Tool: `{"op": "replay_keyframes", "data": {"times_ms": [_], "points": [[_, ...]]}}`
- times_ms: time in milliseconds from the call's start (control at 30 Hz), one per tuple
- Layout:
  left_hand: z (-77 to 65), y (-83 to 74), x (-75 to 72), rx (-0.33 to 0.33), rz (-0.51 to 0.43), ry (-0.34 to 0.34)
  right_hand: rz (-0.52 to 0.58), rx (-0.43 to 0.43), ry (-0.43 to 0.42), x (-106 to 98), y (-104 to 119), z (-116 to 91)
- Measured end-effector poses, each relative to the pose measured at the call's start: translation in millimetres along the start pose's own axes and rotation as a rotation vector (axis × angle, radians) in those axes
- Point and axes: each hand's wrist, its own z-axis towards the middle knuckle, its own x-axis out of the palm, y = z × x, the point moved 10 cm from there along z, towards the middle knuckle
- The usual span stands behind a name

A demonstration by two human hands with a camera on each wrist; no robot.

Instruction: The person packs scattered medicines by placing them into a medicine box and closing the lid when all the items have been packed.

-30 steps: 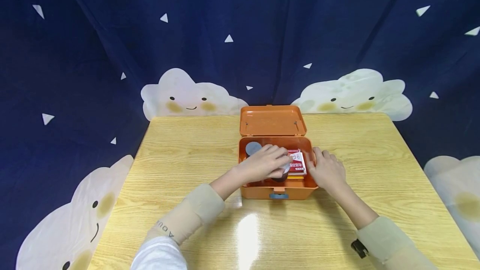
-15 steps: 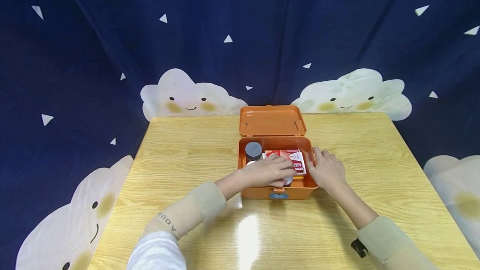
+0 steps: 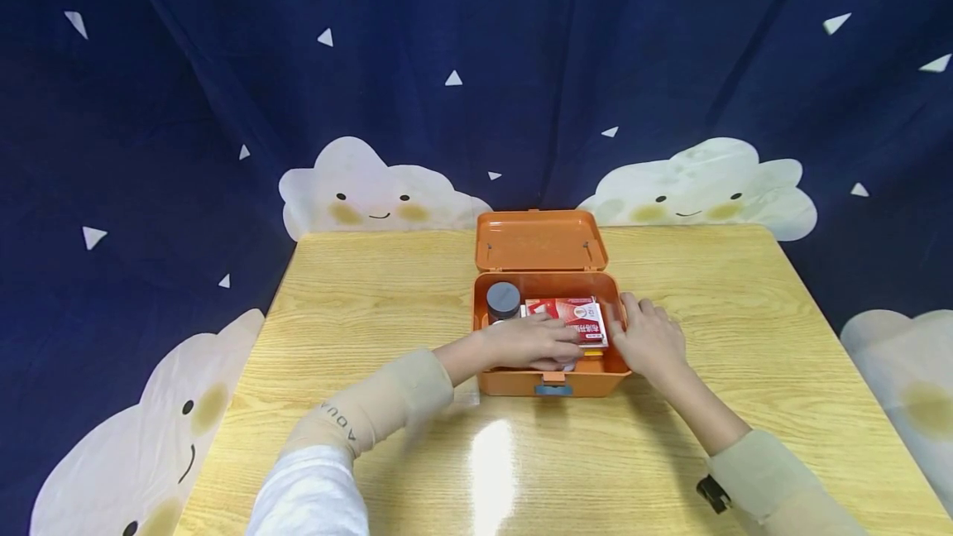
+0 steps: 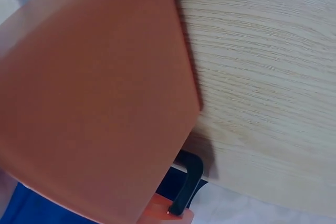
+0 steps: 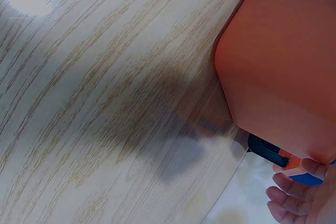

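An orange storage box (image 3: 514,383) stands on the table with its lid (image 3: 542,242) raised at the back. My left hand (image 3: 532,343) reaches into its front part, fingers bent over a bottle whose whitish end (image 3: 570,366) barely shows; the rest is hidden under the hand. Behind the fingers lie red-and-white cartons (image 3: 584,317). At the box's left stands a grey-capped jar (image 3: 504,300). My right hand (image 3: 651,342) holds the right rim, thumb at the inner side. In the right wrist view, its fingers (image 5: 289,195) show beside the outer wall.
The wooden table (image 3: 372,296) extends around the box. A blue latch (image 3: 554,390) sits on the box's front, and a dark handle (image 4: 191,182) shows at its side in the left wrist view. A dark blue curtain (image 3: 521,64) with clouds hangs behind.
My left hand has lowered and shifted toward the front of the box with the bottle, uncovering more of the red cartons and the grey-capped jar. My right hand stays on the rim.
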Motion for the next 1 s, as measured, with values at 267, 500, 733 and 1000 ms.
{"op": "replay_keyframes", "data": {"times_ms": [267, 500, 733, 1000], "points": [[0.8, 0.4, 14.6, 0.002, 0.004, 0.077, -0.001, -0.006, -0.006, -0.2, 1.2, 0.1], [-0.5, 1.8, 29.4, -0.035, 0.054, 0.190, 0.002, -0.007, -0.007, -0.3, 0.9, 0.2], [-0.2, 1.6, 33.8, -0.037, 0.078, 0.205, 0.004, -0.008, -0.005, 0.2, 1.3, 0.4], [1.3, 1.8, 30.9, -0.027, 0.079, 0.182, 0.000, -0.004, -0.009, -0.2, 0.4, 0.6]]}}
